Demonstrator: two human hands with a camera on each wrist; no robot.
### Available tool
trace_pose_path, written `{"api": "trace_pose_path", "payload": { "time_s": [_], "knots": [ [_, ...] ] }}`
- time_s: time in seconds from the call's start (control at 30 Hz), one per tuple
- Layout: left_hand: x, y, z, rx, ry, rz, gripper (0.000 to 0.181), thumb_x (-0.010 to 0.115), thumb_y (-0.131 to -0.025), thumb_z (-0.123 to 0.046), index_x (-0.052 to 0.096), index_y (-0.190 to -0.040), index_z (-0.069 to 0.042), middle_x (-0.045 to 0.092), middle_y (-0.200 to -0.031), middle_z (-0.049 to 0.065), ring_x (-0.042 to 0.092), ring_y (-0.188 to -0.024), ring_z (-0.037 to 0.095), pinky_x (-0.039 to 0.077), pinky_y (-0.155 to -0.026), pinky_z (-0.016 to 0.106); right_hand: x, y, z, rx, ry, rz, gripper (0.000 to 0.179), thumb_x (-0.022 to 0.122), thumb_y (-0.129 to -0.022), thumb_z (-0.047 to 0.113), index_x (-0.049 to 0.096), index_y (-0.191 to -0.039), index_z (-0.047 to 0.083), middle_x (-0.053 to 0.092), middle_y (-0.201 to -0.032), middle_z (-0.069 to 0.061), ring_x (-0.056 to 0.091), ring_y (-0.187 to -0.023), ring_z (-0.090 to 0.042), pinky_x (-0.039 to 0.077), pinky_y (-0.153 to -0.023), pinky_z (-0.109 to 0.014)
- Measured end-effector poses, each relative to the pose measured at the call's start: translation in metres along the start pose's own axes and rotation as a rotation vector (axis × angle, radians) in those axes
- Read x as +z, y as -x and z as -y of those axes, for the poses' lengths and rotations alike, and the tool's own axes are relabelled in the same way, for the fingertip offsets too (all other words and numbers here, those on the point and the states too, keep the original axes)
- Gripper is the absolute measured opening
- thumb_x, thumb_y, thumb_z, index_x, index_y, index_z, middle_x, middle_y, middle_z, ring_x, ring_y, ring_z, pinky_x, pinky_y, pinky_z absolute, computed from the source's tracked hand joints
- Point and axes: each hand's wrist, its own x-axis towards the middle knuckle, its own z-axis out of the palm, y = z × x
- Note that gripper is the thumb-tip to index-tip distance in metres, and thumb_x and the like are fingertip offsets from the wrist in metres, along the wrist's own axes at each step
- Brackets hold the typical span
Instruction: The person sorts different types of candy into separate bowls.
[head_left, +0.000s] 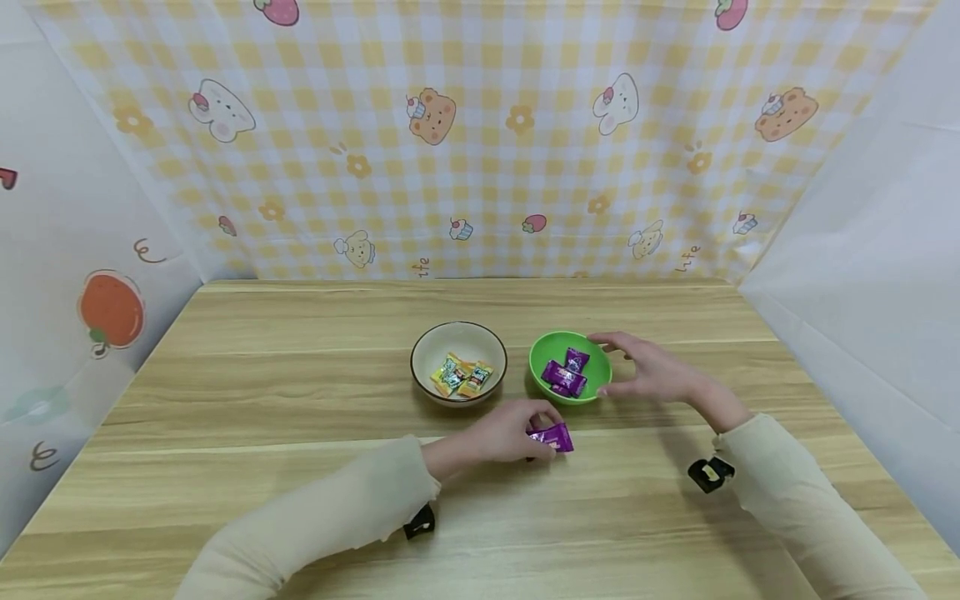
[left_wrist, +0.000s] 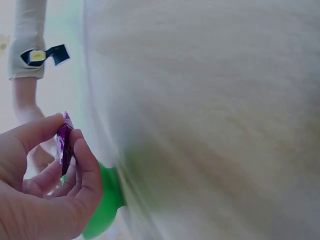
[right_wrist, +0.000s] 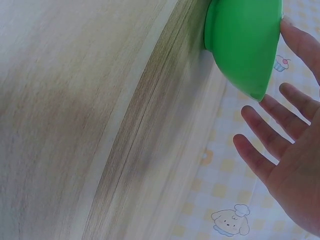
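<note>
My left hand pinches a purple-wrapped candy between thumb and fingers, in front of the green bowl. From the left wrist view, the candy stands on edge in the pinch. The green bowl holds several purple-wrapped candies. At that bowl's right side is my right hand, its fingers spread and its thumb and fingertips right at the rim. The right wrist view shows the hand with loosely extended fingers beside the bowl's outer wall.
Left of the green bowl stands a cream bowl with a dark rim, with several yellow-wrapped candies in it. Both bowls are on a wood-grain table. A yellow checked cloth hangs behind the table's back edge.
</note>
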Motion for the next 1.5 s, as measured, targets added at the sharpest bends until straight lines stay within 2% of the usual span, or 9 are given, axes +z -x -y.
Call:
{"api": "trace_pose_path", "payload": {
  "time_s": [0.1,0.3,0.47,0.67,0.8,1.03,1.2,1.4,1.5],
  "knots": [
    [-0.005,0.002,-0.003,0.002,0.024,0.000,0.033,0.072,-0.074,-0.017,0.059,-0.104,-0.013,0.055,-0.079,-0.008,0.051,-0.072,0.006,0.043,-0.062,0.019,0.000,0.000,0.000,0.000,-0.002,0.003,0.080,0.073,-0.070,0.035,0.035,-0.132,0.005,0.041,-0.129,-0.014,0.041,-0.113,-0.030,0.034,-0.089,-0.051],
    [-0.017,0.004,-0.008,0.046,0.022,-0.026,0.034,0.071,-0.075,-0.019,0.059,-0.106,-0.012,0.055,-0.079,-0.007,0.052,-0.070,0.006,0.043,-0.061,0.020,-0.001,-0.001,0.000,-0.001,-0.003,0.005,0.080,0.073,-0.070,0.036,0.035,-0.132,0.005,0.041,-0.129,-0.014,0.041,-0.112,-0.031,0.033,-0.090,-0.052],
    [-0.026,0.004,-0.013,0.012,0.117,-0.032,0.033,0.069,-0.077,-0.016,0.058,-0.108,-0.010,0.055,-0.080,-0.003,0.056,-0.062,0.010,0.046,-0.056,0.023,-0.001,-0.001,0.000,-0.001,0.001,0.008,0.080,0.073,-0.070,0.037,0.034,-0.133,0.005,0.040,-0.129,-0.014,0.041,-0.113,-0.031,0.033,-0.090,-0.052],
    [-0.036,0.000,-0.018,0.004,0.149,-0.083,0.033,0.071,-0.075,-0.014,0.059,-0.105,-0.008,0.056,-0.079,0.000,0.056,-0.062,0.012,0.046,-0.056,0.023,-0.001,-0.001,0.000,-0.001,-0.006,0.010,0.081,0.073,-0.070,0.038,0.034,-0.133,0.005,0.040,-0.129,-0.014,0.041,-0.113,-0.031,0.033,-0.090,-0.052],
    [-0.041,-0.006,-0.019,-0.021,0.193,-0.117,0.033,0.071,-0.075,-0.013,0.059,-0.105,-0.008,0.056,-0.078,0.002,0.057,-0.059,0.013,0.047,-0.053,0.025,0.000,-0.002,0.000,-0.007,-0.011,0.009,0.080,0.073,-0.070,0.038,0.035,-0.132,0.005,0.040,-0.130,-0.014,0.041,-0.112,-0.031,0.033,-0.090,-0.052],
    [-0.043,-0.019,-0.019,-0.077,0.257,-0.136,0.034,0.070,-0.076,-0.012,0.058,-0.108,-0.007,0.054,-0.080,0.006,0.057,-0.058,0.016,0.051,-0.062,0.038,0.000,-0.001,0.000,-0.017,-0.011,0.006,0.079,0.074,-0.070,0.032,0.035,-0.132,0.004,0.040,-0.129,-0.014,0.042,-0.112,-0.031,0.034,-0.089,-0.051],
    [-0.044,-0.029,-0.020,-0.108,0.263,-0.160,0.034,0.070,-0.076,-0.011,0.058,-0.107,-0.006,0.053,-0.081,0.007,0.057,-0.058,0.016,0.051,-0.062,0.037,0.000,-0.001,0.000,-0.016,-0.018,0.009,0.080,0.073,-0.070,0.035,0.034,-0.132,0.004,0.040,-0.130,-0.014,0.041,-0.113,-0.032,0.033,-0.089,-0.052],
    [-0.046,-0.041,-0.023,-0.146,0.211,-0.190,0.035,0.071,-0.076,-0.016,0.058,-0.107,-0.009,0.054,-0.082,0.004,0.055,-0.057,0.015,0.051,-0.058,0.033,0.001,0.000,-0.001,-0.023,-0.016,0.008,0.080,0.073,-0.070,0.037,0.035,-0.132,0.004,0.040,-0.130,-0.014,0.041,-0.112,-0.032,0.033,-0.090,-0.052],
    [-0.047,-0.044,-0.026,-0.160,0.215,-0.200,0.034,0.070,-0.076,-0.016,0.057,-0.107,-0.009,0.054,-0.082,0.004,0.054,-0.060,0.015,0.050,-0.058,0.031,0.001,-0.001,-0.002,-0.028,-0.018,0.006,0.079,0.072,-0.071,0.037,0.035,-0.132,0.004,0.040,-0.130,-0.013,0.041,-0.112,-0.032,0.033,-0.090,-0.052]
  ]
}}
